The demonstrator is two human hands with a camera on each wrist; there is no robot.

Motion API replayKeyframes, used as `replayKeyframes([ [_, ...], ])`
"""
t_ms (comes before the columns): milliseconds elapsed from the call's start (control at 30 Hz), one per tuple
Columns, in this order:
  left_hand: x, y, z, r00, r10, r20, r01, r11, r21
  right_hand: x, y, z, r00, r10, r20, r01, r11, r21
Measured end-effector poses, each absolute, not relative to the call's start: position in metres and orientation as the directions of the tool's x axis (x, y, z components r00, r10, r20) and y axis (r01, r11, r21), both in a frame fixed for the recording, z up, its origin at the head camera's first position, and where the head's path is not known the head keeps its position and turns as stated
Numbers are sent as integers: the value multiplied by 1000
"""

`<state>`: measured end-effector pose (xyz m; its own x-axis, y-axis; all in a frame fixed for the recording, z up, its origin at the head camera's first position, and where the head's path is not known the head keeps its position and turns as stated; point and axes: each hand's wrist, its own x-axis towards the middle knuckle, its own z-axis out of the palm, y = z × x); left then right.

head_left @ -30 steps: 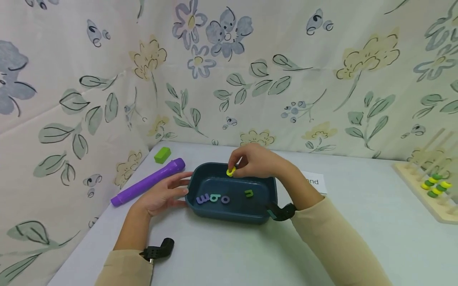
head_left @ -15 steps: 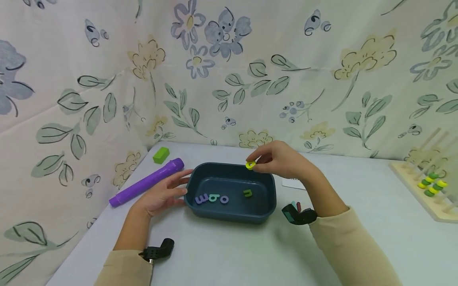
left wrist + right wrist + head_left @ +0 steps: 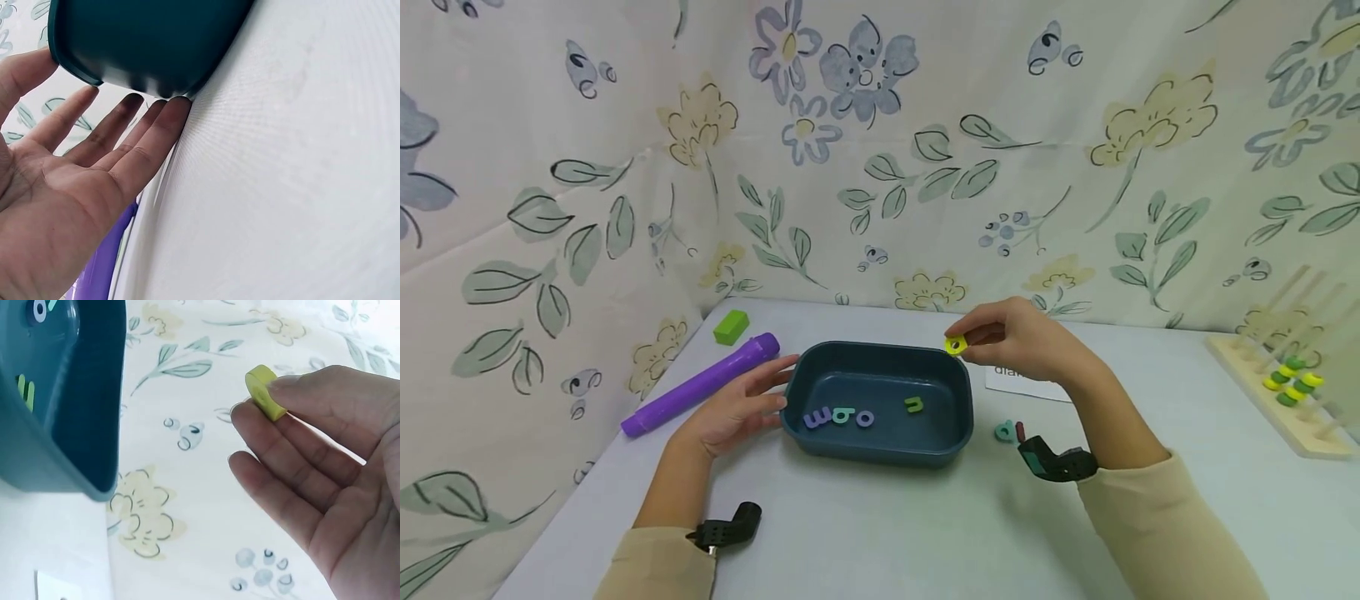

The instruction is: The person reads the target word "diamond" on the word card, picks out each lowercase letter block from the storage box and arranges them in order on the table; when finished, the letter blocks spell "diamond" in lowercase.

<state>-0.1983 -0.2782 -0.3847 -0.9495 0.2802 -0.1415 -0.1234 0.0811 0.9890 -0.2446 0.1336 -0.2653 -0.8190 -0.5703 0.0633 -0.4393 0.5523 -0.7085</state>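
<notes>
My right hand [image 3: 1018, 340] pinches a small yellow toy letter [image 3: 956, 345] between thumb and fingers, raised near the right rear corner of a dark blue tub [image 3: 880, 457]. The right wrist view shows this letter edge-on, so which letter it is cannot be told. My left hand [image 3: 741, 414] touches the tub's left end with outstretched fingers, and its fingertips [image 3: 170, 112] rest against the outer wall. Inside the tub lie a purple letter m [image 3: 817, 418], a teal letter [image 3: 843, 415], a purple o [image 3: 865, 419] and a green n [image 3: 913, 405].
Right of the tub lie a printed white card [image 3: 1028, 387], partly hidden, a teal letter [image 3: 1004, 431] and a reddish piece [image 3: 1020, 431]. A purple tube-like stick [image 3: 700, 385] and green block [image 3: 732, 327] are at left. A wooden peg rack [image 3: 1277, 400] with rings stands far right.
My right hand has carried the yellow letter from over the tub's inside rightward to its rear right corner. The card, teal letter and reddish piece have come into fuller view. My left hand stays at the tub.
</notes>
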Motion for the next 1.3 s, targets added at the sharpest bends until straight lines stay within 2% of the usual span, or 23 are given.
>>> replayKeyframes([
  [267, -197, -280, -386, -947, 297, -121, -105, 71, 992, -239, 147, -269, -807, -586, 72, -456, 542, -706],
  [767, -201, -276, -389, -950, 285, -129, -110, 79, 991, -222, 182, -272, -851, -521, 71, -397, 547, -738],
  [1000, -202, -276, -388, -949, 287, -128, -105, 94, 990, -216, 194, -281, -854, -519, 31, -338, 510, -791],
  [1300, -200, -278, -391, -948, 293, -124, -101, 92, 991, -208, 209, -296, -877, -479, 38, -321, 525, -788],
])
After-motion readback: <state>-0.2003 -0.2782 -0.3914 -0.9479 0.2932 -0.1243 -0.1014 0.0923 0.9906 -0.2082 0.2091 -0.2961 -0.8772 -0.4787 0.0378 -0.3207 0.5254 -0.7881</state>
